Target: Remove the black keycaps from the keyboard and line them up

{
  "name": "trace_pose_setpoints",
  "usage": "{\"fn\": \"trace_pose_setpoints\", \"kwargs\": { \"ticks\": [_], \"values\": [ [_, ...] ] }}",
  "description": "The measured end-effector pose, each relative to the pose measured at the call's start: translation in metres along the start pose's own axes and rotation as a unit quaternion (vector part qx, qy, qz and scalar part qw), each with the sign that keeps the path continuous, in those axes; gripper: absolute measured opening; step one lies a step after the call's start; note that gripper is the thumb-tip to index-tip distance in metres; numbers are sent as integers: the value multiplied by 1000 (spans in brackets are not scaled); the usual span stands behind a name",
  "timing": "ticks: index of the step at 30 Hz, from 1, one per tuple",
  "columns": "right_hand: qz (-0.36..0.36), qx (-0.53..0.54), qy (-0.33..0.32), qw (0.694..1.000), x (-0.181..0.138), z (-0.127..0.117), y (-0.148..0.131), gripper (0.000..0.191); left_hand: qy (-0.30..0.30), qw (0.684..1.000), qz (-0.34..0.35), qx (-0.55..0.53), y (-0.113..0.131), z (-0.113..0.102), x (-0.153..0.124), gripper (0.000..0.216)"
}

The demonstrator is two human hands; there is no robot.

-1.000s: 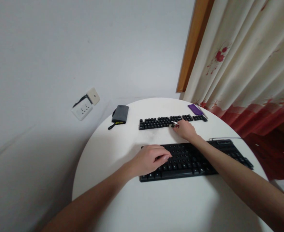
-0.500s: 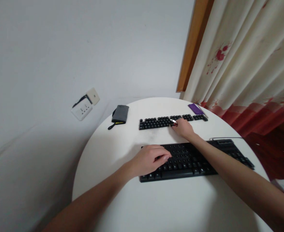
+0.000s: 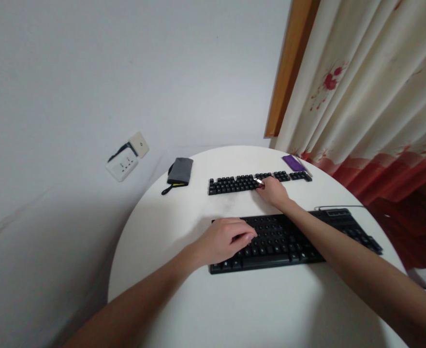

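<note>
A black keyboard (image 3: 267, 261) lies across the white table. My left hand (image 3: 224, 240) rests over its left part, thumb and fingertips drawn together near the keys; whether anything is between them cannot be seen. Farther back, several loose black keycaps (image 3: 230, 185) are set out in rows like a keyboard layout. My right hand (image 3: 273, 192) is at the middle of these rows, its fingers closed around a slim metal tool (image 3: 258, 181) with a shiny silver end. That end points left over the keycaps, and the rest of the tool is hidden by the hand.
A grey cloth pouch (image 3: 181, 170) with a dark strap sits at the back left. At the back right is a purple item (image 3: 293, 163) beside a thin pale stick. A cable (image 3: 338, 207) runs off right. Wall and curtain (image 3: 372, 96) border the round table (image 3: 234, 309).
Almost nothing differs. My right hand has shifted very slightly left with the metal tool; my left hand stays on the keyboard.
</note>
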State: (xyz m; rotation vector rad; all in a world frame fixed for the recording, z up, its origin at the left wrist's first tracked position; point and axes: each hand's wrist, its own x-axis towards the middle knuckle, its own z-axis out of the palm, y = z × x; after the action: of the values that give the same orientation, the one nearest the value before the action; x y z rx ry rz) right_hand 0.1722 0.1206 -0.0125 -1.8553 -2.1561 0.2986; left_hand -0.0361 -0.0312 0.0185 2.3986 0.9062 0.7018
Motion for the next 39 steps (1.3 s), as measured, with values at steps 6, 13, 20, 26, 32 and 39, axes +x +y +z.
{"fn": "trace_pose_setpoints", "kwargs": {
  "ticks": [6, 13, 20, 26, 32, 39],
  "values": [
    [1, 1, 1, 1000, 1, 1, 0, 16, -3, 1000, -2, 3, 1, -1, 0, 21],
    [2, 3, 4, 1000, 0, 0, -1, 16, -6, 1000, -4, 7, 1, -1, 1, 21],
    [-1, 16, 8, 1000, -3, -3, -5, 12, -6, 1000, -6, 4, 2, -1, 1, 22],
    [-8, 90, 100, 991, -7, -37, 5, 27, -8, 1000, -4, 6, 1, -2, 1, 23],
    [-32, 327, 201, 923, -52, -81, 25, 52, -10, 1000, -7, 9, 0, -1, 1, 24],
    [-30, 282, 171, 943, -126, -95, 32, 54, -10, 1000, -27, 9, 0, -1, 3, 24]
  ]
}}
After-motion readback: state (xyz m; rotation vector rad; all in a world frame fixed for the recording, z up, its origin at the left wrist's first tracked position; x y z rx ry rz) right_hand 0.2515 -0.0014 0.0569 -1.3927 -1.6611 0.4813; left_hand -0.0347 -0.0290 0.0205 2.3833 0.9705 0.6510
